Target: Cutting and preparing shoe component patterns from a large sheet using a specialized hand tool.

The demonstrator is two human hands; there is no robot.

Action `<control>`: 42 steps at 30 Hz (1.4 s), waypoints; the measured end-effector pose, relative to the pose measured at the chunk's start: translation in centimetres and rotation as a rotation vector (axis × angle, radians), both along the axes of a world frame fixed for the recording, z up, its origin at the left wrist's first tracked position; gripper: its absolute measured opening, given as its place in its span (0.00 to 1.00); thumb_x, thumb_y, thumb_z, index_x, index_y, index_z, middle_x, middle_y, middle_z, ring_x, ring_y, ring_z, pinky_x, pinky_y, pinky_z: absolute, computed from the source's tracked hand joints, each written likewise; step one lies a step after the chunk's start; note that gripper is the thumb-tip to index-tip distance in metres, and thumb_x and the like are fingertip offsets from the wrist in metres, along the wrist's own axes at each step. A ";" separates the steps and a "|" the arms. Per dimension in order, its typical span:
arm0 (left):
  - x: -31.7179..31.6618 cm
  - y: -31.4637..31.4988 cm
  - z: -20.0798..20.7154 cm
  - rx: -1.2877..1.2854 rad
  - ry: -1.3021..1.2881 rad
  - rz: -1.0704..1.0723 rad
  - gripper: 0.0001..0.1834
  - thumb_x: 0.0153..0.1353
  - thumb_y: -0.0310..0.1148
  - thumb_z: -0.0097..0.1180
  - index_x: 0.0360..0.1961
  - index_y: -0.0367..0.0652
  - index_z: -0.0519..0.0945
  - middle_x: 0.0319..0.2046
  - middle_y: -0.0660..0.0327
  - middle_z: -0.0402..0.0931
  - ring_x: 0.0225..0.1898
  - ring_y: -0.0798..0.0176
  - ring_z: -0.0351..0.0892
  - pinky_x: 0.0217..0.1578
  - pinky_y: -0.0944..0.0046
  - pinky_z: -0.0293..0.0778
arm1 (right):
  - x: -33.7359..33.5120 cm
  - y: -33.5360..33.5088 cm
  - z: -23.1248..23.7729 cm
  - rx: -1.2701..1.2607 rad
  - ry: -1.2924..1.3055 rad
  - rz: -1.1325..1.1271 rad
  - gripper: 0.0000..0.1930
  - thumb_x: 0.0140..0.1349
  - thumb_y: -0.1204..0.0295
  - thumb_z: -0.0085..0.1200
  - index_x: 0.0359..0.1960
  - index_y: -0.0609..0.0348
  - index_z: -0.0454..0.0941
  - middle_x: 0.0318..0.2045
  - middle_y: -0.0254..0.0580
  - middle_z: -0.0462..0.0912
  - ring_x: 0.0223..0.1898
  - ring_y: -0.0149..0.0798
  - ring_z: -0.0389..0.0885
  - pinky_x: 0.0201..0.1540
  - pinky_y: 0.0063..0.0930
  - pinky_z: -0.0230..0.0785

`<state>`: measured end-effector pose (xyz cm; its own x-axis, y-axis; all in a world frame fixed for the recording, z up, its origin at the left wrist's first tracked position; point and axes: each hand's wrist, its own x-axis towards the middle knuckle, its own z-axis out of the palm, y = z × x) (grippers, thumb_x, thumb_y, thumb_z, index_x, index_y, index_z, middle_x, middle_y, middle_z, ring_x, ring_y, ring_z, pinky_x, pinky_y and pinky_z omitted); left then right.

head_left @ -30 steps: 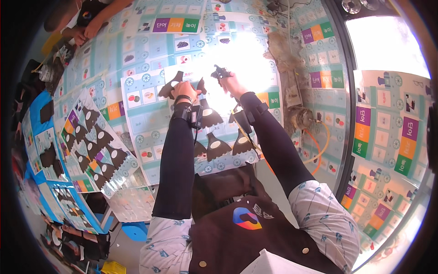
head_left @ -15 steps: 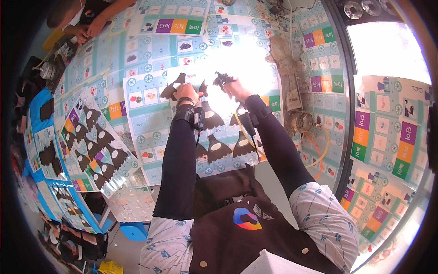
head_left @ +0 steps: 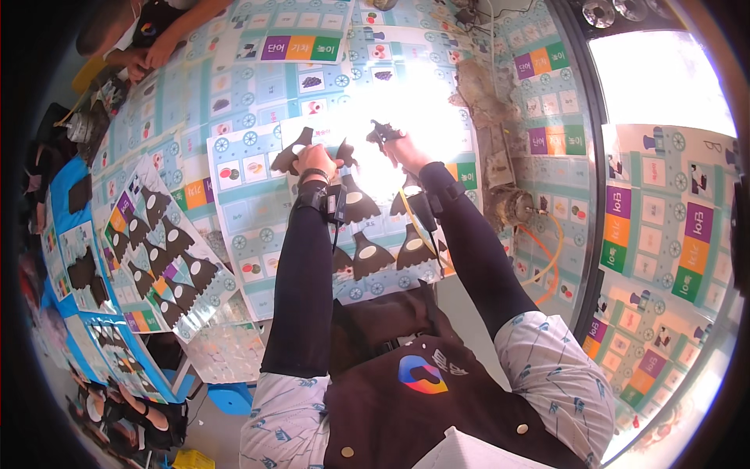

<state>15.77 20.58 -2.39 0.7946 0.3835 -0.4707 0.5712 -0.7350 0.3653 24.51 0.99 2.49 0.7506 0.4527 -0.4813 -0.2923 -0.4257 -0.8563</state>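
Note:
My left hand (head_left: 317, 161) is closed at the edge of a dark, flared flat piece (head_left: 291, 155) on the printed sheet. My right hand (head_left: 404, 151) grips a small dark object (head_left: 383, 134); glare washes out its shape, so its kind cannot be made out. Between the hands stands another small dark piece (head_left: 346, 152). Nearer to me, dark fan-shaped pieces with pale ovals and jagged lower edges lie in rows, such as one fan-shaped piece (head_left: 372, 254). A yellow cord (head_left: 414, 211) runs down by my right wrist.
To the left, a tilted sheet (head_left: 168, 250) bears several similar dark pieces. Beyond it are blue trays (head_left: 70, 168). Another person's hands (head_left: 141, 62) rest at the far left. On the right stand a round metal fitting with hoses (head_left: 516, 207) and a window frame (head_left: 598, 234).
The view has shifted slightly, moving the table a little to the left in the picture. Both hands keep nearly the same places and grips.

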 end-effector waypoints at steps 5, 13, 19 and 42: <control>-0.1 -0.1 0.2 0.023 -0.022 -0.004 0.20 0.43 0.50 0.73 0.29 0.47 0.82 0.37 0.62 0.79 0.46 0.57 0.76 0.47 0.53 0.67 | 0.5 -0.7 -3.3 -0.123 -0.023 -0.021 0.06 0.57 0.75 0.46 0.27 0.59 0.77 0.11 0.37 0.70 0.10 0.35 0.71 0.10 0.32 0.61; 0.0 0.0 0.1 0.021 -0.018 0.002 0.21 0.42 0.51 0.73 0.28 0.48 0.81 0.36 0.62 0.79 0.44 0.59 0.77 0.44 0.55 0.70 | -0.2 0.9 0.4 -0.228 0.038 0.143 0.18 0.49 0.77 0.44 0.42 0.58 0.81 0.20 0.34 0.72 0.14 0.26 0.67 0.12 0.22 0.57; 0.0 0.0 0.1 -0.005 -0.004 0.021 0.21 0.41 0.51 0.74 0.26 0.48 0.81 0.36 0.62 0.78 0.43 0.59 0.77 0.44 0.56 0.70 | -1.0 2.0 1.5 -0.190 0.123 0.049 0.07 0.49 0.79 0.46 0.27 0.62 0.77 0.13 0.39 0.72 0.10 0.35 0.71 0.08 0.30 0.63; -0.1 0.0 0.9 0.008 0.000 -0.016 0.22 0.43 0.52 0.72 0.31 0.48 0.81 0.37 0.62 0.79 0.44 0.58 0.78 0.44 0.55 0.69 | 1.2 -0.4 -2.9 -0.150 0.049 -0.051 0.06 0.55 0.72 0.43 0.28 0.58 0.74 0.12 0.40 0.70 0.08 0.35 0.68 0.09 0.31 0.58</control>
